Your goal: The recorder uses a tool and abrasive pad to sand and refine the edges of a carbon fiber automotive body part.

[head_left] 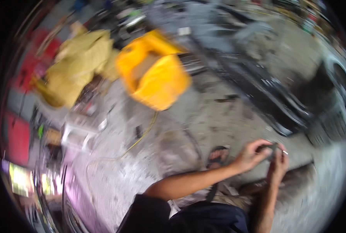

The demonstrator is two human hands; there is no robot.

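Note:
My left hand (pixel 253 156) and my right hand (pixel 278 164) meet in front of my body, right of the middle. Between their fingertips is a small dark object (pixel 274 146); blur hides its kind. My left fingers and thumb pinch it from the left, and my right fingers close on its other side. A short thin white stick (pixel 285 152) pokes out at my right fingertips. Below and left of my hands, my foot in a dark sandal (pixel 218 155) rests on the concrete floor.
A yellow plastic jerrycan (pixel 161 83) with a cut opening stands ahead, a thin yellow cord (pixel 142 138) near it. Long black glossy panels, perhaps car bumper parts (pixel 258 87), lie at the right. Crumpled yellowish sheeting (pixel 81 58) and a white frame (pixel 78 134) are at the left.

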